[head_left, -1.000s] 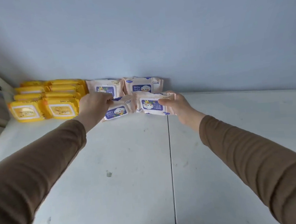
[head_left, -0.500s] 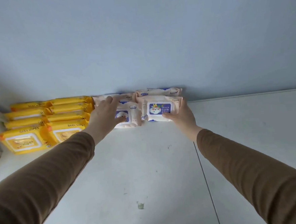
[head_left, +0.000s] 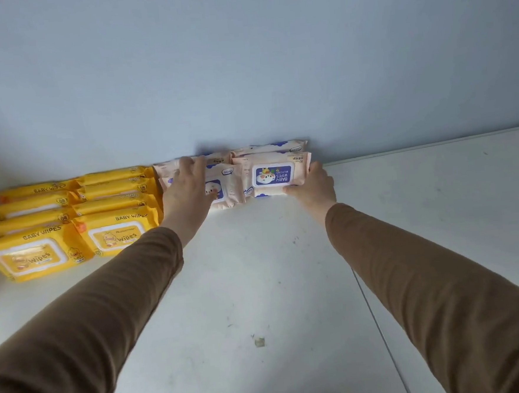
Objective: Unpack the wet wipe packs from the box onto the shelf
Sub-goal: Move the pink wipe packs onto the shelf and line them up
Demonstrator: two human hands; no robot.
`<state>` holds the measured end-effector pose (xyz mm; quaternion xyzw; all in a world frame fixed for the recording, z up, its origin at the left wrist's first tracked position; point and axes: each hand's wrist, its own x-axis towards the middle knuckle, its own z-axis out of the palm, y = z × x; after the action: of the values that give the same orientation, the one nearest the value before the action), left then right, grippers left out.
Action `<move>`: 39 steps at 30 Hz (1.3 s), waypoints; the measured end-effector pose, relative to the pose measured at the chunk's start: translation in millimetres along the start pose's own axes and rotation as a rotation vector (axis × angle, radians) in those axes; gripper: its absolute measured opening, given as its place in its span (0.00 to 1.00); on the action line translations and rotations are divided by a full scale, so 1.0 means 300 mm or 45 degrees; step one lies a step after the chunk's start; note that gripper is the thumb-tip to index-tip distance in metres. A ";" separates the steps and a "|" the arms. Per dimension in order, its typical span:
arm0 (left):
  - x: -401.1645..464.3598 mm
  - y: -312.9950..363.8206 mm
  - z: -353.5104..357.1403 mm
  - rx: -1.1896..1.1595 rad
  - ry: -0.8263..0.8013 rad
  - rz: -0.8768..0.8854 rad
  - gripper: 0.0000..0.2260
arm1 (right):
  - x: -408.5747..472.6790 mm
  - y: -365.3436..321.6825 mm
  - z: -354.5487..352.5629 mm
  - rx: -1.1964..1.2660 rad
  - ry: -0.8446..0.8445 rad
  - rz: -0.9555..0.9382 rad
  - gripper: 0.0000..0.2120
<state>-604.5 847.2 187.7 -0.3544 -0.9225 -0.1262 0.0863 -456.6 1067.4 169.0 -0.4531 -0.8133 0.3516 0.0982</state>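
Pale pink wet wipe packs with blue labels lie in two short stacks against the back wall of the white shelf [head_left: 289, 286]. My left hand [head_left: 188, 191] rests flat on the top of the left pink pack [head_left: 228, 186], fingers stretched over its far edge. My right hand [head_left: 314, 186] holds the right end of the right pink pack [head_left: 273, 174], thumb under its front edge and fingers round its side. Further pink packs [head_left: 274, 147] lie beneath and behind. The box is out of view.
Several yellow baby wipe packs [head_left: 69, 215] are stacked in two rows at the left of the shelf, touching the pink ones. The blue-grey wall [head_left: 243, 74] closes the back. A seam [head_left: 381, 335] runs down the shelf at the right.
Both hands have pushed the two top pink packs back onto the stacks against the wall. The view has moved closer and tilted.
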 end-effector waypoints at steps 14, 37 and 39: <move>-0.257 0.722 0.081 -0.326 -0.215 0.522 0.15 | -0.448 0.563 -0.458 -0.259 0.214 -0.246 0.19; -1.191 2.225 0.507 -0.467 -0.782 0.943 0.15 | -1.154 2.213 -1.213 -0.133 0.247 0.521 0.13; -1.212 2.268 0.601 -0.431 -0.901 0.920 0.14 | -1.120 2.309 -1.215 -0.095 0.186 0.599 0.14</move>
<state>109.6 1158.1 42.1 -0.6793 -0.6812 -0.1081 -0.2505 372.1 1209.6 31.8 -0.6575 -0.6886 0.3008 0.0553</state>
